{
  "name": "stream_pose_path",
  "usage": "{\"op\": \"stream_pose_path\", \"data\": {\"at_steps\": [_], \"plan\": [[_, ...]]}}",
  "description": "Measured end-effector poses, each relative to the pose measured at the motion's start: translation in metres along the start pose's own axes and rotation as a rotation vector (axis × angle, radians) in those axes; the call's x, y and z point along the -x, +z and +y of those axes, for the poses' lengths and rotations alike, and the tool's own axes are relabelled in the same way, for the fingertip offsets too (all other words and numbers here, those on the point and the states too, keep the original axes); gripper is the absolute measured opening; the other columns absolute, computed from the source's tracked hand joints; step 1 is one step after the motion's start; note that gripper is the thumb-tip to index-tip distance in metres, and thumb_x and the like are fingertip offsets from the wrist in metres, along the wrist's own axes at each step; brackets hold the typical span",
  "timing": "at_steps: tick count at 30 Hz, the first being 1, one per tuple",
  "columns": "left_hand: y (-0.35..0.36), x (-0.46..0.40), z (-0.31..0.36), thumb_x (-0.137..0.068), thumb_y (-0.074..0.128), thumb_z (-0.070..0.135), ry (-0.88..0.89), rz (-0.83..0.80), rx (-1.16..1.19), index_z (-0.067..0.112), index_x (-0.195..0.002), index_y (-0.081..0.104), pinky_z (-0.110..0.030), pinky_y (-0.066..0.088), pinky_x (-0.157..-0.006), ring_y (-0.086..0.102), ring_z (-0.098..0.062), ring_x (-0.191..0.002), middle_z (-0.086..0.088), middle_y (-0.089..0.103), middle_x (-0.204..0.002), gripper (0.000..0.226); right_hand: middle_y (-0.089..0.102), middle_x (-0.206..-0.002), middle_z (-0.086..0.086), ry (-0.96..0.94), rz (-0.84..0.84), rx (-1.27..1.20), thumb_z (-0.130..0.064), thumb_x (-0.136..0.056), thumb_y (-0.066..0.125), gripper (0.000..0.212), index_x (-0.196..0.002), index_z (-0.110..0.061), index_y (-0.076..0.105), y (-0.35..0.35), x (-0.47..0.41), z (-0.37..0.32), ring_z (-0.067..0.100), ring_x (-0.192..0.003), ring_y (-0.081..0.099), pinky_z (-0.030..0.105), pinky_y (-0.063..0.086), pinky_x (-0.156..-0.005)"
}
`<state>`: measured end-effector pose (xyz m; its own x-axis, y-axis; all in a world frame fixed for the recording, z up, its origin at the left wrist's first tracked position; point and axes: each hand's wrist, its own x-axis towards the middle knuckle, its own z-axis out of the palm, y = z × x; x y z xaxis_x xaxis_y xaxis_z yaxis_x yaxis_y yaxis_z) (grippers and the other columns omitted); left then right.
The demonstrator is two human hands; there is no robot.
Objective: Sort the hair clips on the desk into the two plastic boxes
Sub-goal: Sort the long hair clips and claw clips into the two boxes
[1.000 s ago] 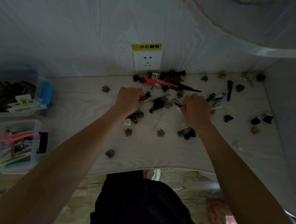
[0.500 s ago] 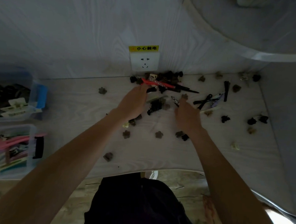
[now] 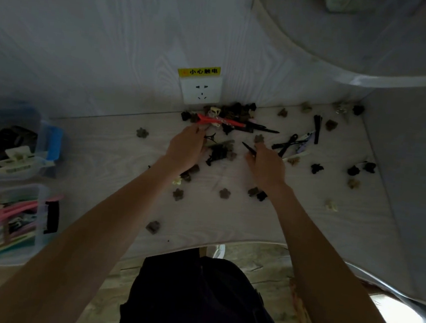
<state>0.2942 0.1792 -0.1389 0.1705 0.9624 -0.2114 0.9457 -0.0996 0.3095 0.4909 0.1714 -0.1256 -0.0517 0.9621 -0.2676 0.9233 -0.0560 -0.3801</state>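
Over the pale wood-grain desk (image 3: 108,151), the left hand (image 3: 185,149) reaches the long red-orange plastic clip (image 3: 218,121), grip indeterminate; the right hand (image 3: 267,164) pinches a slim black clip (image 3: 249,149)

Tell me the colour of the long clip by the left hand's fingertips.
Coral red long clip, seen in the head view.
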Motion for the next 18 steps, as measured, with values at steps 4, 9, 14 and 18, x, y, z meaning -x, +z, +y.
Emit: {"op": "stream_pose_path", "data": {"at_steps": [4, 9, 14, 18], "plan": [[-0.002, 0.008, -0.002, -0.098, 0.04, 0.023, -0.019, 0.023, -0.079, -0.002, -0.121, 0.045, -0.037, 0.04, -0.085, 0.044, -0.032, -0.109, -0.02, 0.049, -0.12, 0.035, 0.064, -0.104, 0.021, -0.003, 0.037, -0.116, -0.033, -0.096, 0.044, 0.038, -0.12, -0.003, 0.048, -0.006, 0.002, 0.003, 0.035, -0.092, 0.06, 0.034, 0.041, -0.067], [-0.013, 0.017, -0.007, -0.097, 0.042, 0.023, -0.111, 0.085, -0.03, 0.003, -0.111, 0.048, -0.036, 0.04, -0.072, 0.051, -0.031, -0.095, -0.019, 0.057, -0.101, 0.025, 0.063, -0.094, 0.02, -0.016, 0.019, -0.216, -0.031, -0.094, 0.048, 0.032, -0.106, -0.002, 0.051, -0.012, 0.014, -0.006, 0.035, -0.084, 0.06, 0.036, 0.045, -0.067], [-0.027, 0.027, -0.019, -0.092, 0.054, 0.028, -0.159, 0.094, 0.05, 0.008, -0.109, 0.059, -0.033, 0.041, -0.072, 0.058, -0.032, -0.089, -0.017, 0.06, -0.097, 0.027, 0.05, -0.074, 0.007, -0.028, -0.058, -0.246, -0.03, -0.094, 0.049, 0.023, -0.09, -0.007, 0.048, -0.015, 0.024, -0.019, 0.023, -0.07, 0.048, 0.03, 0.034, -0.06], [-0.049, 0.05, -0.028, -0.095, 0.048, 0.027, -0.16, 0.192, 0.171, 0.008, -0.103, 0.059, -0.034, 0.041, -0.071, 0.058, -0.028, -0.087, -0.014, 0.065, -0.093, 0.023, 0.046, -0.069, 0.002, -0.074, -0.079, -0.273, -0.032, -0.095, 0.047, 0.023, -0.086, -0.011, 0.043, -0.02, 0.037, -0.04, 0.022, -0.067, 0.046, 0.03, 0.029, -0.049]]}}
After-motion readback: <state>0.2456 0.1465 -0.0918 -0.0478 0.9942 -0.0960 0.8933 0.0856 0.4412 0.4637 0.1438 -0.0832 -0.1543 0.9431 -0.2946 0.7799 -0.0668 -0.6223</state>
